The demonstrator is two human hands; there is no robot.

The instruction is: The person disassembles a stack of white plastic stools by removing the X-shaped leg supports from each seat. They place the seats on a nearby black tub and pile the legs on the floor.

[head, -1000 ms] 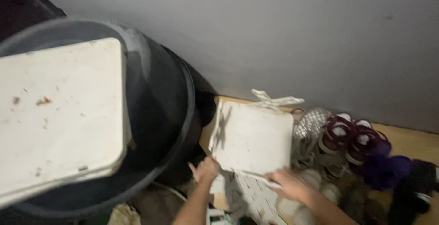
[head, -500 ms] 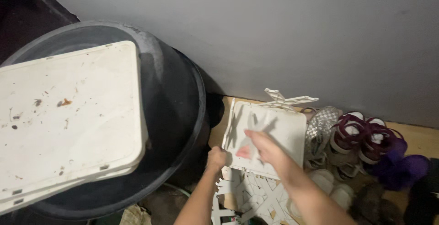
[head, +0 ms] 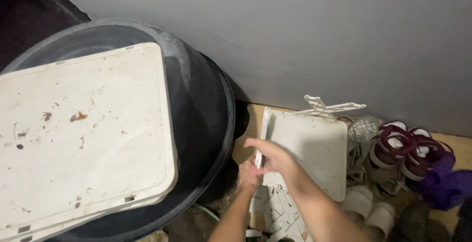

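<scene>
A white plastic board (head: 314, 153) leans upright against the grey wall, standing on the floor beside the black tub. My right hand (head: 269, 156) is closed on the board's left edge. My left hand (head: 249, 175) sits just below it at the same edge, fingers curled; its grip is partly hidden by the right hand. A white lattice piece (head: 328, 108) sticks up behind the board's top. More white latticed plastic (head: 278, 212) lies on the floor under my forearms.
A big black round tub (head: 206, 104) fills the left, with a dirty white rectangular lid (head: 83, 138) lying across its top. Several shoes (head: 403, 148) and purple fabric (head: 445, 183) crowd the floor at the right. The grey wall (head: 295, 35) runs behind everything.
My right hand has moved from the board's face to its left edge, close above my left hand. The view has shifted slightly right and closer.
</scene>
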